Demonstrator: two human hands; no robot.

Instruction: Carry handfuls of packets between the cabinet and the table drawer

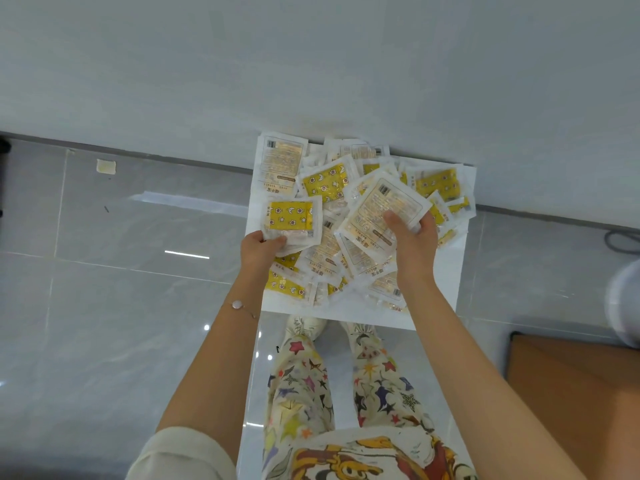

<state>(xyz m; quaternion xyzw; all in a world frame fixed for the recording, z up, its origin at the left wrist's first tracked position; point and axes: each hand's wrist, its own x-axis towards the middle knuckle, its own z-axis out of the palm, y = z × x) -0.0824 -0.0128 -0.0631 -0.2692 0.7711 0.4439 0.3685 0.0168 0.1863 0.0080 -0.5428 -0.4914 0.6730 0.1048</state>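
My left hand (262,248) pinches a square white packet with a yellow star-and-moon front (291,218) by its lower left corner. My right hand (412,239) grips another packet, printed back side up (382,204), with the thumb on top. Both packets are held just above a heap of several similar packets (337,258) lying on a white table (446,271) against the wall.
A grey wall (311,64) rises behind the white table. Glossy grey floor tiles (104,306) spread to the left and right. A brown board (575,403) lies at the lower right. My legs in star-print trousers (304,382) stand under the table's front edge.
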